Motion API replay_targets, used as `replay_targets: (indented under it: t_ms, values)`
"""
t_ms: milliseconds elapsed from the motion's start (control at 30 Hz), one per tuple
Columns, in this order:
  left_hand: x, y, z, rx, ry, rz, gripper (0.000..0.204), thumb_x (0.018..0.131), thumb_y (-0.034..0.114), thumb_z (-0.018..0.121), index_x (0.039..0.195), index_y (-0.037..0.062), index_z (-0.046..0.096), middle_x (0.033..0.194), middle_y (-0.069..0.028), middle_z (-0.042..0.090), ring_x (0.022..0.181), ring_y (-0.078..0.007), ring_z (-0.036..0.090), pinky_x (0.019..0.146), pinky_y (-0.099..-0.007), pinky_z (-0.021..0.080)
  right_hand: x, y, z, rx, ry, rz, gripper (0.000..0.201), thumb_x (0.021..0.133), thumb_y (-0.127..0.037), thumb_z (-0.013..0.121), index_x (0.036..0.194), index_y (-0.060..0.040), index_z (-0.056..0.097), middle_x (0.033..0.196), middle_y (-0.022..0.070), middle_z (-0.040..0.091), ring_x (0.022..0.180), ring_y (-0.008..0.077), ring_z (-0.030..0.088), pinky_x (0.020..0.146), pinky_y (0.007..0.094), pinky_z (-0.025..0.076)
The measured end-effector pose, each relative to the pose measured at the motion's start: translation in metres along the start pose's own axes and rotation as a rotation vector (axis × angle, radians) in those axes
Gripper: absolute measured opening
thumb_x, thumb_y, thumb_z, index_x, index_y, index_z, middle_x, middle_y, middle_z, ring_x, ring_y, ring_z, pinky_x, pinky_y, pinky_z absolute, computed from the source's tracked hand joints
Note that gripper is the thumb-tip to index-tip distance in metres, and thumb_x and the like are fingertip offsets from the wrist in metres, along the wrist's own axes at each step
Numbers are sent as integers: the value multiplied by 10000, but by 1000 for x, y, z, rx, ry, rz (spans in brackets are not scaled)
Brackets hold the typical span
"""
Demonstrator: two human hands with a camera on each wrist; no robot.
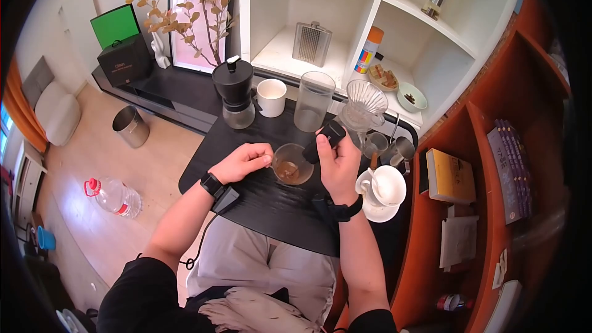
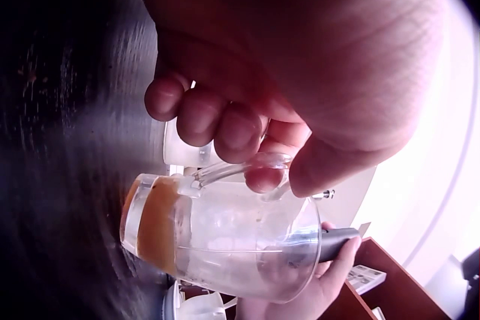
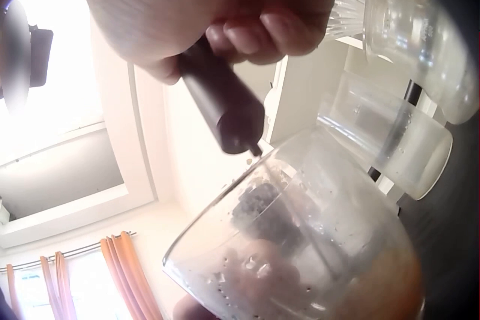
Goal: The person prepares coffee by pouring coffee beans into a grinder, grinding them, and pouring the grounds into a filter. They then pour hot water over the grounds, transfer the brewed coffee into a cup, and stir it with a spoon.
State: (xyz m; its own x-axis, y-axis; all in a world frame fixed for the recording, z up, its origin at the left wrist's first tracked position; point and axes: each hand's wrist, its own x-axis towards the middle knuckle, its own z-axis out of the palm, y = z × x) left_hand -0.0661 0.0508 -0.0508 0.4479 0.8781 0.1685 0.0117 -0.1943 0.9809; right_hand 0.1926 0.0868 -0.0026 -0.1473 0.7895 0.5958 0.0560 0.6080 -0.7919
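Observation:
A clear glass cup (image 1: 293, 165) with some brown liquid at its bottom stands on the black table. My left hand (image 1: 246, 161) pinches its glass handle (image 2: 247, 164) between thumb and finger, the other fingers curled beside it. Over the cup's right side, my right hand (image 1: 340, 166) grips a dark handheld device (image 3: 223, 99). From the device's end a thin shaft (image 3: 300, 222) reaches down into the glass. The lower end of the shaft is blurred in the right wrist view.
Behind the cup stand a black hand grinder (image 1: 235, 89), a white mug (image 1: 271, 97), a tall clear container (image 1: 313, 102) and a ribbed glass dripper (image 1: 365, 103). To the right are small metal cups and a white cup (image 1: 387, 186) on a saucer (image 1: 380, 212). A cable (image 1: 200, 243) hangs off the front edge.

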Motion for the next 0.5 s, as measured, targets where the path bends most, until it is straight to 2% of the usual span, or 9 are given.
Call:
replay_targets:
  t_ms: [167, 300, 367, 433, 500]
  values:
    - [2, 0, -1, -10, 8, -3, 289, 1105, 280, 572, 910, 68, 557, 855, 63, 505, 788, -51, 429, 714, -244, 375, -1, 2, 11, 92, -38, -29, 178, 1016, -191, 746, 1013, -23, 688, 702, -67, 543, 614, 9, 416, 553, 206, 342]
    - [0, -11, -5, 4, 4, -2, 307, 1104, 300, 568, 897, 74, 556, 831, 70, 497, 748, -47, 410, 670, -243, 350, -1, 8, 9, 8, 45, -16, 180, 1000, -202, 767, 1043, -36, 712, 739, -72, 575, 633, 1, 444, 561, 200, 347]
    - [3, -9, -4, 4, -8, 17, 309, 1103, 302, 569, 893, 76, 559, 823, 72, 494, 738, -44, 407, 657, -243, 344, 0, 1, 12, 141, -31, 16, 190, 999, -210, 767, 1008, -33, 699, 710, -65, 571, 624, 1, 435, 557, 205, 341]
    - [1, -4, -1, 15, 27, -25, 311, 1104, 303, 566, 887, 80, 566, 803, 72, 489, 727, -40, 404, 646, -234, 340, 0, 5, 3, 84, -71, 7, 182, 997, -202, 771, 1025, -34, 707, 733, -65, 601, 628, -3, 447, 564, 198, 358]
    - [1, -8, -3, 4, 25, -17, 315, 1106, 305, 562, 883, 83, 569, 792, 74, 484, 723, -37, 405, 638, -232, 337, 1, 2, 4, -53, 18, 23, 177, 999, -191, 770, 1063, -33, 724, 769, -69, 630, 644, -11, 461, 576, 190, 375]
